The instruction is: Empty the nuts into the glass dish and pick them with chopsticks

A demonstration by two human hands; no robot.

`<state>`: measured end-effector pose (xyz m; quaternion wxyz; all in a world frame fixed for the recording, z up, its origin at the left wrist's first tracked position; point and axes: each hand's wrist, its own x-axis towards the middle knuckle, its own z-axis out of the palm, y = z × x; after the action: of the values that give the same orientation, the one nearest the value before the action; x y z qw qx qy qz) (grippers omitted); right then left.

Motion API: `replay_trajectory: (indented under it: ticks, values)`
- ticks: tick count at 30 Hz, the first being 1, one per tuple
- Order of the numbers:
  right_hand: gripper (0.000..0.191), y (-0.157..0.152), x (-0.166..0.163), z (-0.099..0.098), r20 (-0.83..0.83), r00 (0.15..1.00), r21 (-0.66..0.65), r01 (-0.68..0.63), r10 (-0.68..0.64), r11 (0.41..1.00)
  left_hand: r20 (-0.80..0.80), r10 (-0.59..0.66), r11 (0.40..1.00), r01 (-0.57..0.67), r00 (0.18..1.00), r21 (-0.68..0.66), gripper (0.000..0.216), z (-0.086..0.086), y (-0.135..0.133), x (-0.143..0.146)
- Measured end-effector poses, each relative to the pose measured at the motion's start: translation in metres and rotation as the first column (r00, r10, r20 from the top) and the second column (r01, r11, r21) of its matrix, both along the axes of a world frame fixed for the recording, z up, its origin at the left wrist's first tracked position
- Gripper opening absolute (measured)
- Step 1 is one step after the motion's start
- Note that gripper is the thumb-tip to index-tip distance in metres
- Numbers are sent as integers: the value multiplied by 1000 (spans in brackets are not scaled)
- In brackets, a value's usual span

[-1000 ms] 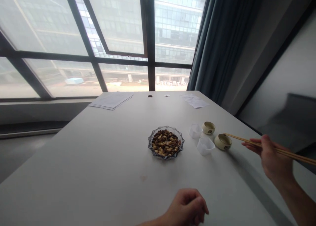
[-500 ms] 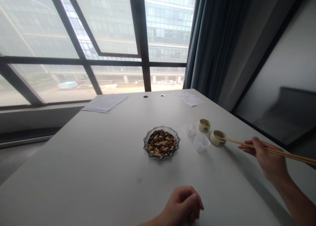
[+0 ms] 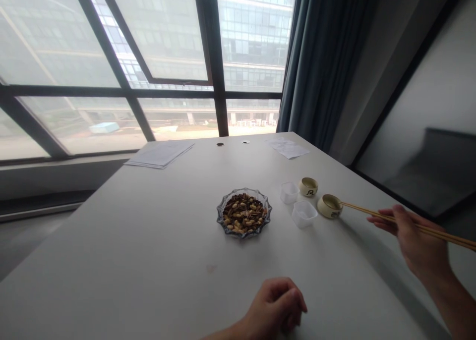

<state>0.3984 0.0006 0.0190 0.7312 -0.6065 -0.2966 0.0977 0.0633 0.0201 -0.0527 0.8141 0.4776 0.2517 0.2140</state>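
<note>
My right hand [image 3: 422, 246] is closed around a pair of wooden chopsticks [image 3: 362, 210]. Their tips sit at the right rim of the nearer cream cup [image 3: 329, 210], which has dark lettering. Behind it stands a second cream cup [image 3: 308, 187]. Two translucent plastic containers [image 3: 304, 215] are just left of the cups. A faceted glass bowl [image 3: 243, 235] in the middle of the table holds mixed nuts [image 3: 245, 214]. In front of the bowl, my left hand [image 3: 277, 303] rests on the table in a loose fist, with nothing visible in it.
All of this stands on a white table [image 3: 148, 246]. A stack of papers [image 3: 159, 154] lies at the far left corner and loose sheets [image 3: 288, 147] at the far right. Two cable holes [image 3: 220, 144] lie between them. Beyond are windows and a dark curtain [image 3: 316, 67].
My right hand has moved a little right, drawing the chopstick tips back from inside the nearer cup to its right rim. The left hand stays in place.
</note>
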Motion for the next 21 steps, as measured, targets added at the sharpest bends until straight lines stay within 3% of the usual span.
replay_trajectory:
  ticks: [4, 8, 10, 14, 17, 21]
  values:
    - [37, 4, -21, 8, 32, 997, -12, -64, 64, 998, 14, -14, 1000, 14, 1000, 11, 52, -1, 2, 1]
    - [38, 14, -62, 23, 73, 967, -75, -238, 244, 968, 38, -17, 1000, 16, 999, 14, 53, -2, 4, 2]
    - [39, 24, -89, 28, 85, 927, -99, -357, 365, 929, 43, -18, 1000, 18, 999, 14, 53, -2, 3, 2]
    - [43, 50, -141, 27, 51, 796, -137, -593, 603, 794, 47, -39, 999, 39, 998, 10, 57, -2, 3, 1]
    - [44, 70, -167, 24, 21, 728, -134, -677, 686, 723, 45, -48, 999, 49, 998, -2, 61, -2, 2, 1]
    - [44, 94, -187, 30, 16, 699, -110, -710, 715, 696, 14, -60, 998, 60, 998, -10, 65, -2, 3, 0]
